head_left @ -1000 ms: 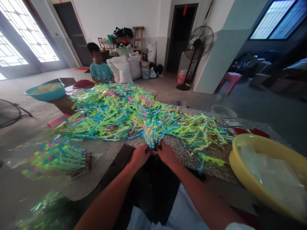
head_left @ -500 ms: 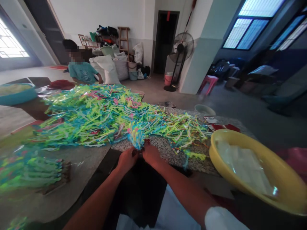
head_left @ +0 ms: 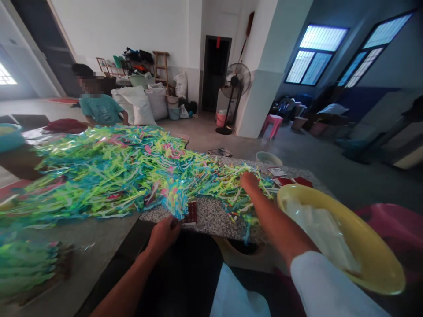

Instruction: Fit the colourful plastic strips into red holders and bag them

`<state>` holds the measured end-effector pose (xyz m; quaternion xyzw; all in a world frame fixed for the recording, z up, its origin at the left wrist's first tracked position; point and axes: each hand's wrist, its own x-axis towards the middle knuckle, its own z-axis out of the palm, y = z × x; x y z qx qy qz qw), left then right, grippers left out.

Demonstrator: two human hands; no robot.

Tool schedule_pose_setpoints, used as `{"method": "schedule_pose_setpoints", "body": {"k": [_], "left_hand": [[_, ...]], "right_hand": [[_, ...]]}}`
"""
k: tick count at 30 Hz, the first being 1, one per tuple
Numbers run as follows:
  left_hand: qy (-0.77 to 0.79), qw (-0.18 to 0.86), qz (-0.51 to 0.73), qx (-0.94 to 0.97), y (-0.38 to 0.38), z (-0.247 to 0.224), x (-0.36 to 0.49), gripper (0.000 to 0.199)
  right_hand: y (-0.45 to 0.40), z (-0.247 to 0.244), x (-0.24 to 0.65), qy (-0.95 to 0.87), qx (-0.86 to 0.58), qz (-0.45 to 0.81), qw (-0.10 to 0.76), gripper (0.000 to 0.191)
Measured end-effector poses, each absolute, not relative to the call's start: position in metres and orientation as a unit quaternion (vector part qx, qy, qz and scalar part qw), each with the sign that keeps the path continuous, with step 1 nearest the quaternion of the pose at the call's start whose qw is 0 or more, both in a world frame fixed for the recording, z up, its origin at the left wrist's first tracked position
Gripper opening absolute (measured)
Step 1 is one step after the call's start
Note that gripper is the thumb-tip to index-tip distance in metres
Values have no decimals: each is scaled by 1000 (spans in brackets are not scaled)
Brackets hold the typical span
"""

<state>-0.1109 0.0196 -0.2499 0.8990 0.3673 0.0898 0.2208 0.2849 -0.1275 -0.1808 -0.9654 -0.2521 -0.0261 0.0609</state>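
Green, blue and pink plastic strips lie in a large pile over the speckled stone table. At the table's near edge my left hand is closed at the lower end of a blue-green bunch of strips. Beside that bunch lies a dark red card. My right hand reaches onto the right part of the pile, its fingers closed among the strips; what they hold is too small to make out.
A yellow basin with white packets stands at the right. More strips lie in rows at the lower left. A person in a teal shirt is behind the pile. A blue basin sits at the far left.
My right hand has left the bunch beside my left hand and moved right and forward onto the strips. The red card now shows more fully. The view has turned slightly to the right.
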Motion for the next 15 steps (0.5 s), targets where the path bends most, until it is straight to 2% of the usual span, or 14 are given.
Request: {"method": "schedule_pose_setpoints", "body": {"k": [4,11,15], "left_hand": [[363,226,95,899,20,-252,-111,21],[373,232,102,892,19,-253,-110,21],[357,250,113,893,20,-254,-111,21]], "right_hand": [[-116,-186,305,-315,-948,-11,48,38],[-45,-199,300,-461,-887,23,24,37],[-28,-210,297,-484,-874,50,-9,44]]}}
